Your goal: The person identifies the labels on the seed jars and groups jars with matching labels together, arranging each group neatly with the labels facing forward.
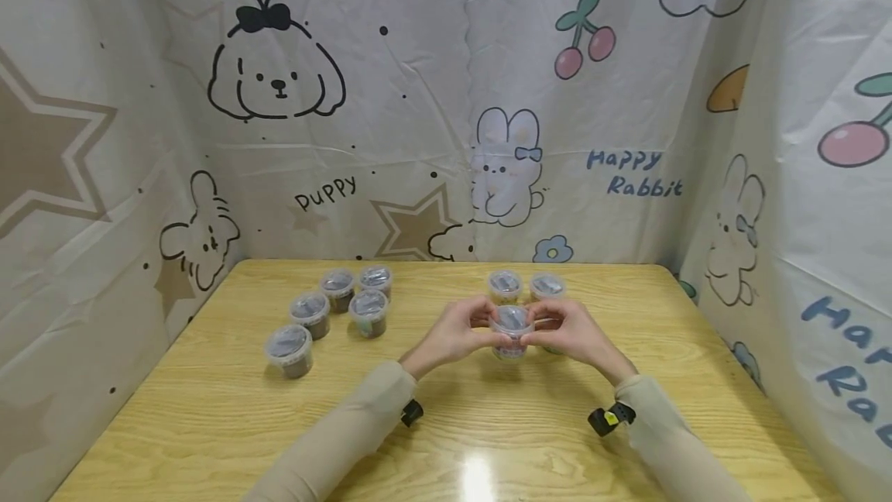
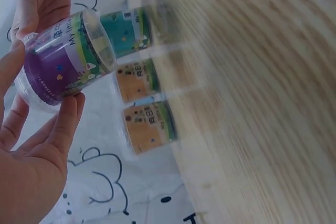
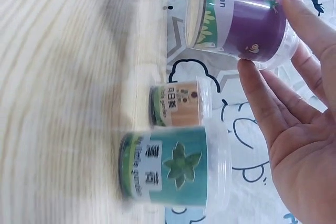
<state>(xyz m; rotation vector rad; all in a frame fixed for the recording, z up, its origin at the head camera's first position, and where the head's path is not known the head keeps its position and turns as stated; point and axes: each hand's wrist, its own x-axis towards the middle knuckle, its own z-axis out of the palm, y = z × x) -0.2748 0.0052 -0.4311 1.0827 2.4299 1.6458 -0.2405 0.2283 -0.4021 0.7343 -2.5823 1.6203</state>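
Between both hands is a small clear plastic cup with a lid and a purple label (image 2: 58, 66); in the wrist views its base is raised off the table. My left hand (image 1: 456, 333) pinches its left side with thumb and fingers. On the opposite side, my right hand (image 1: 573, 335) grips the same cup near its lidded end. A teal-labelled cup (image 3: 184, 166) stands beside it, mostly hidden behind the right hand in the head view. Two orange-labelled cups, one at the left (image 1: 505, 285) and one at the right (image 1: 547, 287), stand just behind.
Several lidded cups with dark contents stand at the table's left, the nearest cup (image 1: 289, 351) set apart toward the front. The wooden table (image 1: 488, 424) meets a printed cloth (image 1: 418, 99) at the back and sides. Each wrist wears a black strap.
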